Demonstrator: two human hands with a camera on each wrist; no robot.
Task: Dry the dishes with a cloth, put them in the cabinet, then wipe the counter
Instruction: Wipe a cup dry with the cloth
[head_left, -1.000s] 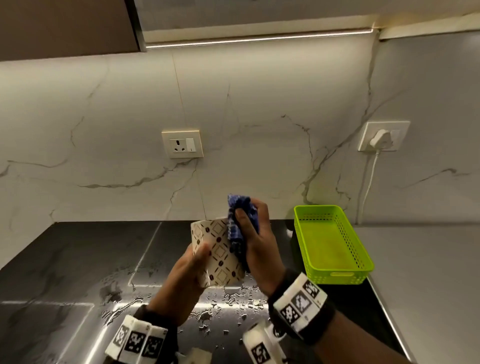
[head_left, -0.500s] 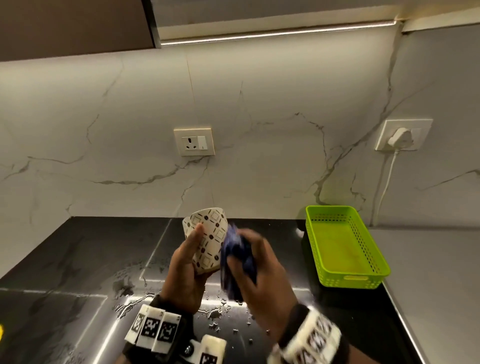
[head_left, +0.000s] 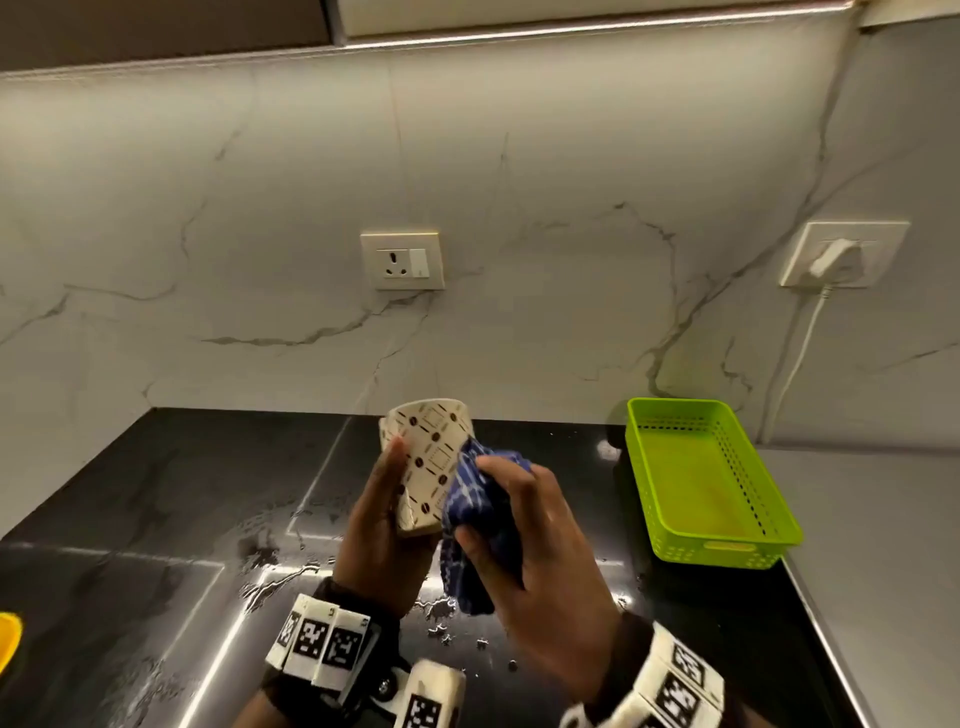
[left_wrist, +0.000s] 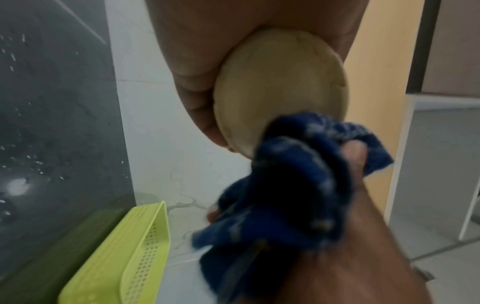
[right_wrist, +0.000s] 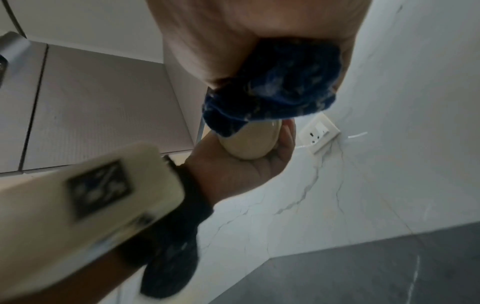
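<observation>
A cream cup (head_left: 429, 462) with a brown diamond-and-dot pattern is held tilted above the wet black counter (head_left: 171, 499). My left hand (head_left: 382, 525) grips it from the left, thumb up along its side. My right hand (head_left: 524, 545) clutches a bunched blue checked cloth (head_left: 478, 514) and presses it against the cup's right side. The left wrist view has the cup's plain base (left_wrist: 280, 88) in my palm with the cloth (left_wrist: 293, 185) just below it. The right wrist view shows the cloth (right_wrist: 275, 84) in my fist above the cup base (right_wrist: 250, 142).
A lime green perforated basket (head_left: 706, 483) stands on the counter at the right, against the marble wall. Water drops and puddles (head_left: 280, 566) lie on the counter below my hands. Two wall sockets (head_left: 402, 260) are on the backsplash, the right one (head_left: 841, 254) with a plug and cord.
The cloth has slid from the cup's upper rim down its right side. My right hand dropped lower, and my left hand turned the cup more upright.
</observation>
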